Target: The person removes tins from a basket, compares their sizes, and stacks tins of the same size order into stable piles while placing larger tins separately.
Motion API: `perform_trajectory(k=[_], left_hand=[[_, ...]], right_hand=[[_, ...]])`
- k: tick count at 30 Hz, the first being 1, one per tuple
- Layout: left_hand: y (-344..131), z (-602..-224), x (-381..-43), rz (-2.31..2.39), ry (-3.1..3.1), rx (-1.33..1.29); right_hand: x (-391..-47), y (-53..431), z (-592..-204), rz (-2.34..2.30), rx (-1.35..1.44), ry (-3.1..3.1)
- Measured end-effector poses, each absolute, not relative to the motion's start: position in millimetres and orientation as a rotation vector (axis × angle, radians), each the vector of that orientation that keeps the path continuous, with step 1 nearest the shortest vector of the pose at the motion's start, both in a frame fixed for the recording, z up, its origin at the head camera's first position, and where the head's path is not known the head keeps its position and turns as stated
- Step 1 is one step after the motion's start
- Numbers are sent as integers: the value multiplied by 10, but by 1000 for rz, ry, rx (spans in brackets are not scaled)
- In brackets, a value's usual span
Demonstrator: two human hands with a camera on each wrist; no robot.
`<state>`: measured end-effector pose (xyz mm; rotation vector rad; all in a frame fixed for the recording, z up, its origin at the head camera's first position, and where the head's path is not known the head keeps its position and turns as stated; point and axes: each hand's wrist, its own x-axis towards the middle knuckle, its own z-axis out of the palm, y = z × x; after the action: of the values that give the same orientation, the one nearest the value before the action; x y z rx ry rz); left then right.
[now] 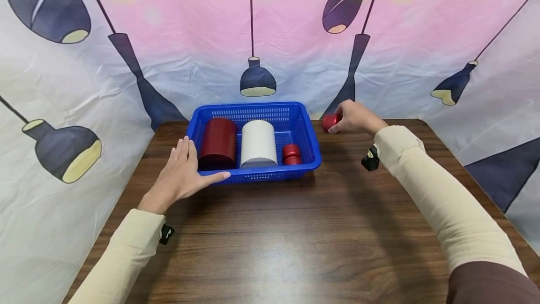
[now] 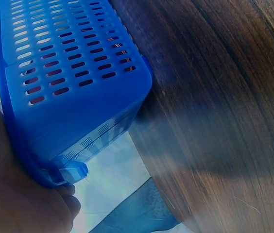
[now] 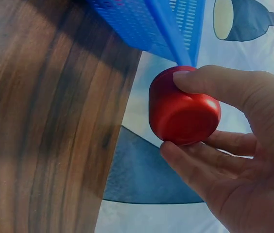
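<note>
A blue plastic basket (image 1: 314, 154) stands at the far side of the table. My left hand (image 1: 182, 172) rests on its near left corner, fingers straight along the left rim and thumb along the front rim. Beyond the basket's right side, my right hand (image 1: 352, 115) pinches a small, shiny red cylinder (image 3: 185, 107) with rounded edges, held between thumb and fingers above the table. Inside the basket are a dark red half-round block (image 1: 219, 140), a white half-round block (image 1: 258, 140) and, at the right, a small red piece (image 1: 291, 153) with a groove around it.
The dark wooden table (image 1: 261, 229) ends just behind the basket. A cloth backdrop (image 1: 202, 36) printed with hanging lamps surrounds its back and sides. Black wrist devices (image 1: 371, 158) show at both cuffs.
</note>
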<state>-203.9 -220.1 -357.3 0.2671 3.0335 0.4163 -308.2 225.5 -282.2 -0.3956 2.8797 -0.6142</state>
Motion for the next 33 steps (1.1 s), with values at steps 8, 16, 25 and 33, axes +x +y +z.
perform_trajectory(k=[8, 16, 25, 33], left_hand=[[-2199, -3572, -2030, 431, 3033, 265], [-2195, -3573, -2032, 427, 3029, 263], [-2183, -3558, -2035, 424, 3036, 266], [-2179, -3552, -2023, 429, 3039, 267]], right_hand=[[-3078, 2354, -3043, -681, -453, 2852], [-3034, 2403, -3239, -730, -423, 2841], [-3014, 2429, -3440, -777, -426, 2835], [-2990, 2396, -3624, -845, -378, 2831]])
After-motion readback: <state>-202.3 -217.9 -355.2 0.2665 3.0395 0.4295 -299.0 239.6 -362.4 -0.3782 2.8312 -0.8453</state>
